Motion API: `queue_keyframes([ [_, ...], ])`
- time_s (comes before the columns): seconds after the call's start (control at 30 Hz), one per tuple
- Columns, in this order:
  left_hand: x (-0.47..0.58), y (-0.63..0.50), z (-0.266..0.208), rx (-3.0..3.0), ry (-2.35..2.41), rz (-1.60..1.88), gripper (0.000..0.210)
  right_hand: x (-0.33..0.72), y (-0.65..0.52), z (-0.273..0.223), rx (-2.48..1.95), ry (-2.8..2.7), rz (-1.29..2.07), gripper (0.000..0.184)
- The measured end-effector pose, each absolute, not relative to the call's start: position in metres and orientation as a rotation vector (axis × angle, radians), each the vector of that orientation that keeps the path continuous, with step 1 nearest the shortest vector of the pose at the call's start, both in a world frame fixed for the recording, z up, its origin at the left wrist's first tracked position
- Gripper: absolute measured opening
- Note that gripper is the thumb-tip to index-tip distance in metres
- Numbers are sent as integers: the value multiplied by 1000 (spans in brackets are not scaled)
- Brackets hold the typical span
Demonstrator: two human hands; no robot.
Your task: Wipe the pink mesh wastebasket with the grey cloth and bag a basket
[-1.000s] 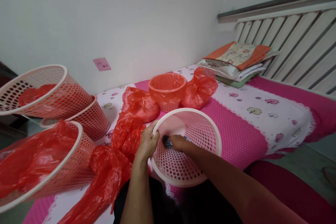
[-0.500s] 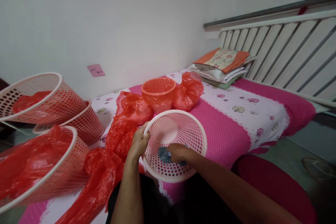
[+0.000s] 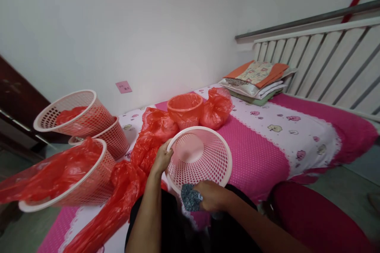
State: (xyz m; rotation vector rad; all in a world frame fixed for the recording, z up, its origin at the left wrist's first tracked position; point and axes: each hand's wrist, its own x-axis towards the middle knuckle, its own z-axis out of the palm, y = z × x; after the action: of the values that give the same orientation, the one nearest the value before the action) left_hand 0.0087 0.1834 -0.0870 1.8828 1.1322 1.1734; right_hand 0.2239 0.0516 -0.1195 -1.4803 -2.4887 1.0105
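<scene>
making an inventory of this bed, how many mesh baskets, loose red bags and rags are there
pink plastic mesh baskets: 5 (held one, red-lined one at the back, three on the left)
loose red plastic bags: 3 that I can separate (knotted one, crumpled one, long one)
grey-blue scrubbing rags: 1, in the right hand
total: 9
The left hand grips the held basket's rim.

Left hand (image 3: 162, 159) grips the pink basket (image 3: 199, 158) rim on the bed (image 3: 261, 154); right hand (image 3: 212, 196) clutches a grey cloth (image 3: 190, 197) at its edge.
</scene>
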Motion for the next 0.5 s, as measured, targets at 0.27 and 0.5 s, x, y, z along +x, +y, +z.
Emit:
queue_keyframes([
  [0.27, 5, 151, -84, 1645, 1234, 1371, 55, 248, 11, -129, -1244, -1957, 1736, 33],
  [0.5, -7, 120, -70, 1444, 1255, 1263, 55, 308, -19, -131, -1110, -1424, 1694, 48],
])
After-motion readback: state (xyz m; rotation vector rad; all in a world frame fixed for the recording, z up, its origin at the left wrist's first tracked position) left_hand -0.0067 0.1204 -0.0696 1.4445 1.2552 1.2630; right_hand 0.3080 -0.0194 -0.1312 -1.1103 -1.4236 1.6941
